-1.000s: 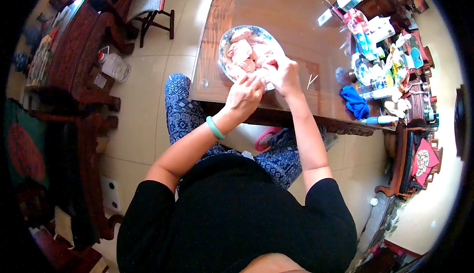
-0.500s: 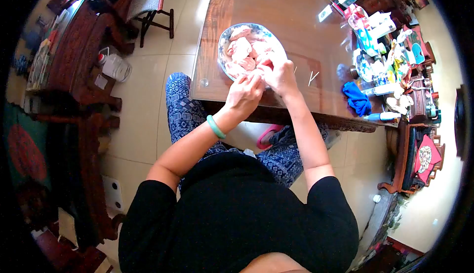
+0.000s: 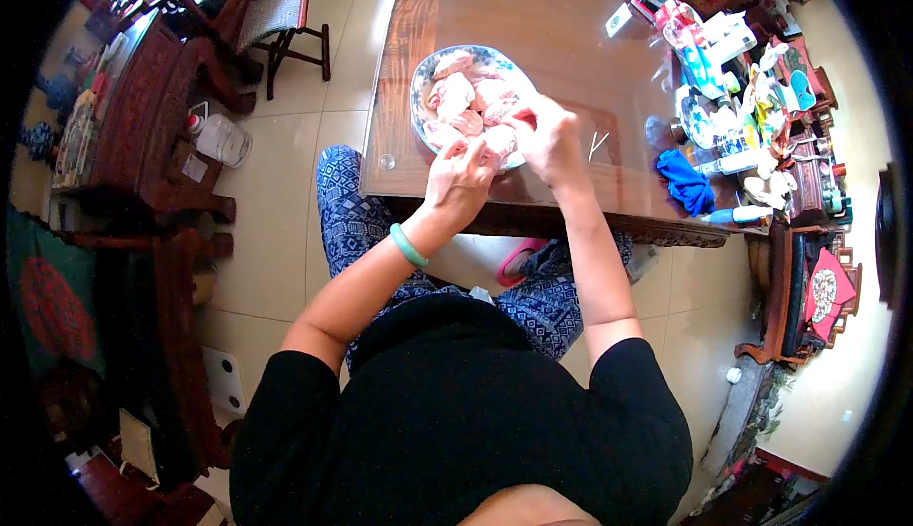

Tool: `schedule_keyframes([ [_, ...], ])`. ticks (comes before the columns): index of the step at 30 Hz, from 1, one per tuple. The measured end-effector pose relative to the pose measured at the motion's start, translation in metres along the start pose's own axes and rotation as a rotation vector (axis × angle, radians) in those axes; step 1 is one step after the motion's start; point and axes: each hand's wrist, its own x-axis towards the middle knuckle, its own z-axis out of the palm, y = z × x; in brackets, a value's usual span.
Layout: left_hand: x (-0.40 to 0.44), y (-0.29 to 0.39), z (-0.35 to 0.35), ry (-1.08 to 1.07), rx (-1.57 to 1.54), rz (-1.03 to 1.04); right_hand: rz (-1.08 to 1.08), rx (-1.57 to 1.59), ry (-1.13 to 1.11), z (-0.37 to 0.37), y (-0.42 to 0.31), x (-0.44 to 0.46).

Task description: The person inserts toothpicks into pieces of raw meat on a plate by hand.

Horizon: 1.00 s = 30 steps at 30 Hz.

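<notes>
A white plate with a blue-patterned rim (image 3: 418, 98) stands near the table's front edge, with several pieces of raw pink meat (image 3: 455, 96) on it. Over its near side, my left hand (image 3: 458, 182) has its fingers closed on a piece of raw meat (image 3: 499, 139). My right hand (image 3: 552, 146) is closed in a pinch at the plate's right side, close against that same piece. What sits between its fingertips is hidden. To its right, a few thin white sticks (image 3: 598, 146) lie on the tabletop.
The glass-topped wooden table (image 3: 514, 3) has bottles and packets crowded along its right side. Near them lies a blue cloth (image 3: 685, 184). A stool (image 3: 281, 27) and a clear plastic jug (image 3: 223, 139) stand on the floor at left.
My right hand has risen slightly and turned, its fingers curling closer together. My left hand stays at the plate's near side. The whole view has shifted a little.
</notes>
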Motion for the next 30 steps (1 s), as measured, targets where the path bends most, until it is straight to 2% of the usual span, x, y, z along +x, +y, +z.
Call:
schedule_keyframes([
  [6,-0.004,-0.006,0.002,-0.020,-0.016,0.037,0.064,0.046,0.082,-0.017,-0.003,0.004],
  [10,-0.004,-0.007,0.002,0.008,-0.092,0.067,0.040,0.000,-0.007,-0.011,0.001,-0.003],
  [15,-0.004,-0.010,0.009,0.035,-0.133,0.059,0.129,0.057,0.112,-0.031,-0.009,0.005],
  [18,-0.003,-0.009,0.006,0.069,-0.094,0.080,0.046,-0.025,-0.002,-0.011,0.004,-0.007],
  [23,-0.004,-0.009,0.005,0.010,-0.095,0.075,0.150,0.055,0.081,-0.023,-0.009,0.001],
  [26,-0.003,-0.008,0.005,0.018,-0.075,0.062,0.049,-0.008,-0.008,-0.013,-0.002,-0.002],
  [30,-0.003,-0.010,0.006,0.005,-0.072,0.055,0.118,0.016,0.014,-0.015,-0.003,0.000],
])
